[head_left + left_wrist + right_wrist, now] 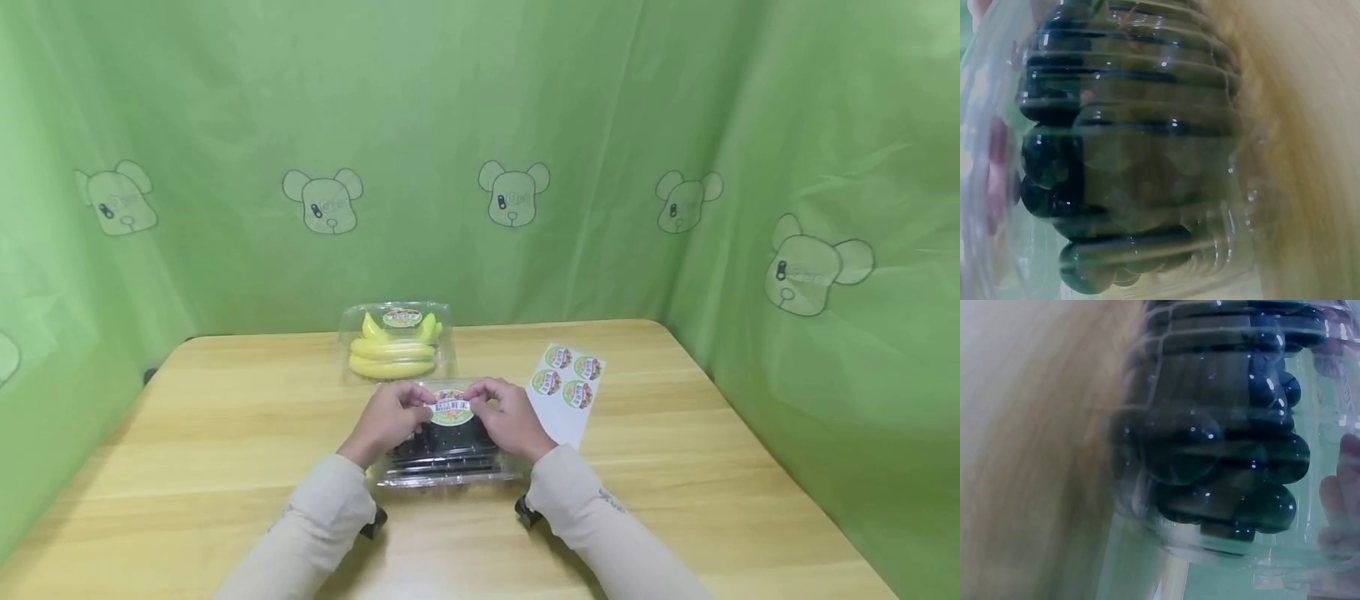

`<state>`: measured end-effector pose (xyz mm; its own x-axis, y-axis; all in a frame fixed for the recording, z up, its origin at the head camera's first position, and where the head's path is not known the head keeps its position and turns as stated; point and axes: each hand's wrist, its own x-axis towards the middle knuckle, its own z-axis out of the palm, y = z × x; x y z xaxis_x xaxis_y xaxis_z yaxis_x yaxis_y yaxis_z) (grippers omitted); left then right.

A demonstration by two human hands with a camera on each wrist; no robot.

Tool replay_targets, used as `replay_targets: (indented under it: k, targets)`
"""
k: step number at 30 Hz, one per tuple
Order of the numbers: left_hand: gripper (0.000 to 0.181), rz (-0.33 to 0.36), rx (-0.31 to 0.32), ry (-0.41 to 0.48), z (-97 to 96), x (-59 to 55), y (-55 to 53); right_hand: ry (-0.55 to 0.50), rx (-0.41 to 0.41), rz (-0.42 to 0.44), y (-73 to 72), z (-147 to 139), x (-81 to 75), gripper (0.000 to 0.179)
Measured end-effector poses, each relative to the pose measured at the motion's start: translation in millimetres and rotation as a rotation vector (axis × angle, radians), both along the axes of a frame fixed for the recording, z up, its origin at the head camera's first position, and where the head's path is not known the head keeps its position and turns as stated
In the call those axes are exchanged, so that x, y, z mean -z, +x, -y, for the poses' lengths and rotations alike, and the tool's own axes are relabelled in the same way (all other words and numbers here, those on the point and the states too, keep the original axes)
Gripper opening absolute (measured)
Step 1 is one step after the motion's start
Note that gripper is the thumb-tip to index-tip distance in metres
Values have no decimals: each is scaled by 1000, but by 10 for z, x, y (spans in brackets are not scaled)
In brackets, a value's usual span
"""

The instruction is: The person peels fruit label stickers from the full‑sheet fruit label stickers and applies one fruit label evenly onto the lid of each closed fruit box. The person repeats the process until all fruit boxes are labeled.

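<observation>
A clear plastic box [450, 478] holding dark, round grapes [1179, 450] sits on the table in front of me. Over its lid is a round fruit label sticker [452, 414] with green and white printing. My left hand [386, 419] pinches the sticker's left edge between thumb and fingertips. At the opposite edge, my right hand [512, 417] pinches it likewise. Both wrist views look through the box's ribbed side wall. Grapes [1050, 162] fill much of the left wrist view, and only bits of fingers show past the plastic.
Behind the grape box stands another clear box with yellow bananas [392, 350] and a round label [402, 317] on its lid. To the right, partly behind my right hand, lies a white sheet [558, 417] bearing several round stickers. Green curtains [420, 100] surround the wooden table [225, 433].
</observation>
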<state>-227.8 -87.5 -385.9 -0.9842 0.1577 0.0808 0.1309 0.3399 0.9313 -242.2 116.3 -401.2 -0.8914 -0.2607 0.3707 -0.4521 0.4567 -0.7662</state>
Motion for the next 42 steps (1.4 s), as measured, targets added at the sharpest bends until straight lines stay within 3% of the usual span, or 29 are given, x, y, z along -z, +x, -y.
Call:
replay_targets:
  k: [7,16,27,42]
  targets:
    - [17,23,4,40,-6,-16,-22,-15,17,31,-9,0,-24,12]
    - [14,-50,-25,-81,12,-14,14,1,27,23,-16,3,-10,9]
    - [17,-35,-35,-113,-1,1,18,53,11,-16,-23,-6,22,9]
    - [19,-94,-68,-226,-18,-13,25,97,19,-26,-16,-9,1,8]
